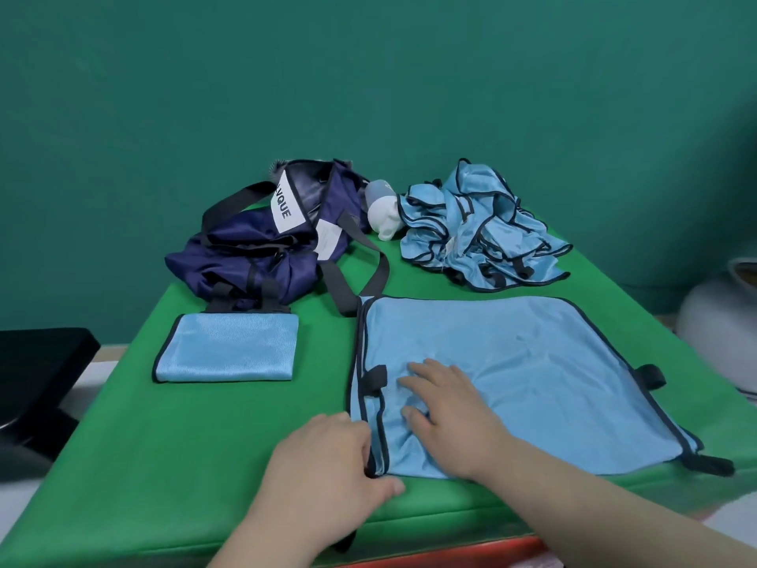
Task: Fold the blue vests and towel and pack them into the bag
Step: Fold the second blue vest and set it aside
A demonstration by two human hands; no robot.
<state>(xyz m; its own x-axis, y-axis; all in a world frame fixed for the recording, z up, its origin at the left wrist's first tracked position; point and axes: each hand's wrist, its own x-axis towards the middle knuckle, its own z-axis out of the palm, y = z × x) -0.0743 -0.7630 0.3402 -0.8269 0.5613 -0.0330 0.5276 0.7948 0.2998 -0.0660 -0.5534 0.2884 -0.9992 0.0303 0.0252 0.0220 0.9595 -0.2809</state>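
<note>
Head view: flat vest (532,383) is lying to the front-right of the bag (254,248), on the person's side, with its far-left corner almost touching a bag strap.

Risks, as judgement:
- The fabric is looking thin and slippery. If the left edge gets lifted over for a fold, the layers are likely going to slide and the edges are going to end up uneven.
- Wrinkles are bunching under the right hand (446,416). Folding over them is going to lock in a lumpy fold.
- Black side tabs are sticking out on both sides of the vest and may be poking out of the fold.
- The near edge is sitting close to the table (164,465) edge, so a pull toward the person could be dragging it off.
- The pile (479,231) right of the bag is lying tangled, so pulling out one vest may be dragging others along, or knocking the bottle (383,217) just right of the bag.

Grip:
- Left hand (327,465) is curling its fingers over the vest's near-left trimmed edge and appears to be pinching it against the thumb.
- Right hand is lying spread and flat, fingers apart, pressing the vest's left part down and gripping nothing.

Folded piece (227,348) is sitting just in front of the bag, touching its straps, not yet packed.
</note>
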